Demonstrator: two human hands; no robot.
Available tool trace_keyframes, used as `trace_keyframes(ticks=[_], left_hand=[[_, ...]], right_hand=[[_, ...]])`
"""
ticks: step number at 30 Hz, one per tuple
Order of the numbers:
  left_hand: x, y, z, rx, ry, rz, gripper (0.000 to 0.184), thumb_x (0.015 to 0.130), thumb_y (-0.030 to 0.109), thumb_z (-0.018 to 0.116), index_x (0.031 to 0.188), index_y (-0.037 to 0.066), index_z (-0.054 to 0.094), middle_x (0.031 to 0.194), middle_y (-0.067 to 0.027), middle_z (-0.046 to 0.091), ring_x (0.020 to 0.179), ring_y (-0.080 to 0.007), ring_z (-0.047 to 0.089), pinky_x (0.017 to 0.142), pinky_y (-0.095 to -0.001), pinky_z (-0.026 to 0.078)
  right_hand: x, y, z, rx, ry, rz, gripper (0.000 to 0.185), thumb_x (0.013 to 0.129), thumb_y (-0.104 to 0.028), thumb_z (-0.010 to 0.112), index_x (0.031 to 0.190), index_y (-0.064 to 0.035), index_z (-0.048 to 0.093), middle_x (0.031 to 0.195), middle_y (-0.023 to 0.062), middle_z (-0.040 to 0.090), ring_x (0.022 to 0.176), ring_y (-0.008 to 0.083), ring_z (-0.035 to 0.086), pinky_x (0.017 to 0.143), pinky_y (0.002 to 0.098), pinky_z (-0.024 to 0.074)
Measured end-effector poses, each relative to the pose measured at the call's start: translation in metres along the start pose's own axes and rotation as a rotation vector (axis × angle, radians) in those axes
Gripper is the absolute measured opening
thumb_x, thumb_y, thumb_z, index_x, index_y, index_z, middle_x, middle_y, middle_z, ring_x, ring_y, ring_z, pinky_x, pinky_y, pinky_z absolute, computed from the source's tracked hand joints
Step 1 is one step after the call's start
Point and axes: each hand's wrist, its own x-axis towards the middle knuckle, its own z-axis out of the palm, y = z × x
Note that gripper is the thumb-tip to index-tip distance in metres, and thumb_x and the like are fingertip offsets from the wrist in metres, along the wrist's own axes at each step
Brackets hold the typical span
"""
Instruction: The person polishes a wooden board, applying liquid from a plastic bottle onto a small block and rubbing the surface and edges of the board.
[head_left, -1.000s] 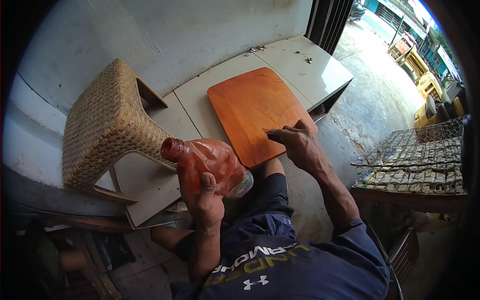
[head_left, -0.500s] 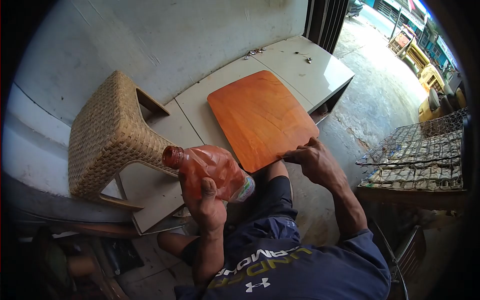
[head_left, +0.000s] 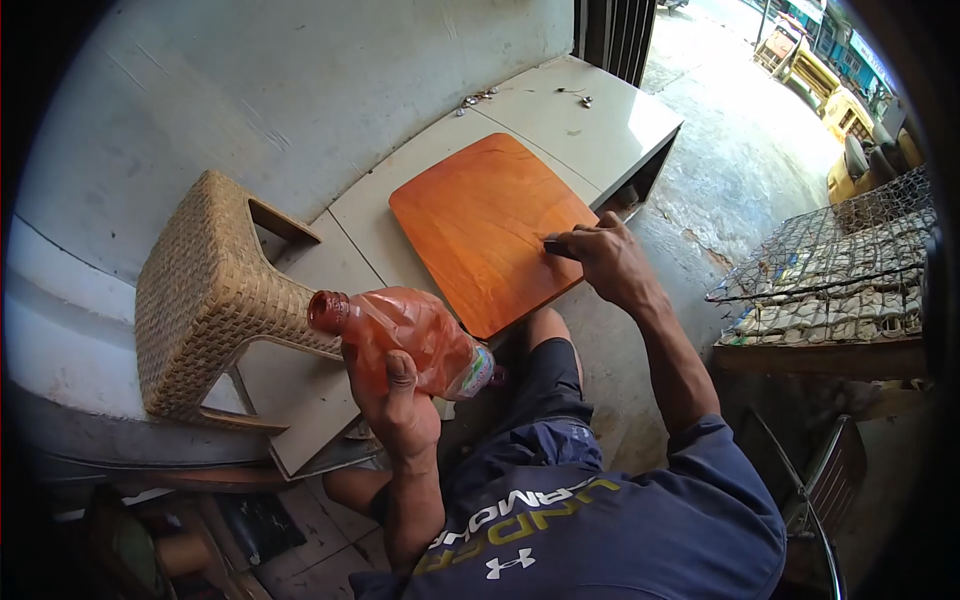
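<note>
An orange-brown wooden board (head_left: 490, 225) with rounded corners lies on the white tiled ledge, its near edge over my leg. My left hand (head_left: 400, 405) is wrapped round a crumpled clear plastic bottle (head_left: 410, 335), red inside, its uncapped mouth pointing left. Over the board's right part, my right hand (head_left: 610, 260) pinches a small dark object (head_left: 557, 245), too small to name, at the board's surface.
A woven wicker stool (head_left: 220, 290) stands left of the bottle. The tiled ledge (head_left: 600, 105) runs along the wall, with small bits near its back. Wire mesh (head_left: 830, 260) lies over a stack at right. A folded metal chair (head_left: 825, 480) is at lower right.
My right hand moved from over the board to its near right edge, then back onto its surface with the dark object. The bottle stays in my left hand. The view has shifted slightly.
</note>
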Motion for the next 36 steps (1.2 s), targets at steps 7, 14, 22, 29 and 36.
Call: trace_keyframes(ticks=[7, 14, 22, 29, 36], left_hand=[[0.006, -0.002, -0.003, 0.024, -0.003, 0.074, 0.083, 0.094, 0.039, 0.074, 0.154, -0.001, 0.032, 0.146, -0.0145, 0.045, 0.135, -0.0283, 0.046, 0.116, -0.044, 0.036], [0.002, -0.002, -0.001, 0.051, -0.014, 0.111, 0.084, 0.094, 0.04, 0.073, 0.154, -0.001, 0.031, 0.145, -0.0146, 0.045, 0.136, -0.0286, 0.046, 0.116, -0.0447, 0.037], [-0.002, -0.006, -0.002, 0.052, 0.015, 0.078, 0.087, 0.093, 0.042, 0.073, 0.155, -0.001, 0.03, 0.148, -0.0151, 0.043, 0.138, -0.0298, 0.044, 0.116, -0.0455, 0.036], [-0.006, -0.006, -0.006, 0.092, -0.005, 0.081, 0.089, 0.096, 0.043, 0.07, 0.161, 0.003, 0.025, 0.155, -0.0154, 0.039, 0.141, -0.032, 0.042, 0.119, -0.0476, 0.035], [-0.003, -0.004, -0.005, 0.109, 0.005, 0.088, 0.09, 0.095, 0.044, 0.07, 0.161, 0.003, 0.025, 0.156, -0.0154, 0.038, 0.141, -0.0312, 0.042, 0.118, -0.0478, 0.036]], right_hand=[[-0.023, -0.01, -0.031, 0.066, -0.009, 0.124, 0.034, 0.085, 0.002, 0.059, 0.11, -0.0114, 0.079, 0.097, 0.0088, 0.077, 0.086, 0.0312, 0.059, 0.089, 0.0393, 0.0515], [-0.027, 0.009, -0.019, -0.042, -0.192, 0.178, 0.04, 0.082, -0.002, 0.064, 0.115, -0.0161, 0.079, 0.098, 0.0056, 0.078, 0.093, 0.0307, 0.06, 0.091, 0.0386, 0.0531], [-0.021, 0.031, 0.003, -0.012, 0.136, 0.032, 0.033, 0.089, -0.003, 0.061, 0.114, -0.0158, 0.079, 0.095, 0.0086, 0.077, 0.084, 0.0297, 0.057, 0.081, 0.0392, 0.0523], [-0.022, 0.029, -0.019, -0.05, 0.22, 0.093, 0.032, 0.086, 0.002, 0.059, 0.109, -0.0077, 0.079, 0.09, 0.0096, 0.077, 0.079, 0.0294, 0.06, 0.084, 0.0347, 0.0463], [-0.046, 0.014, -0.049, -0.238, -0.337, 0.383, 0.038, 0.086, 0.002, 0.06, 0.116, -0.0133, 0.078, 0.098, 0.0073, 0.078, 0.086, 0.0297, 0.06, 0.087, 0.0396, 0.0525]])
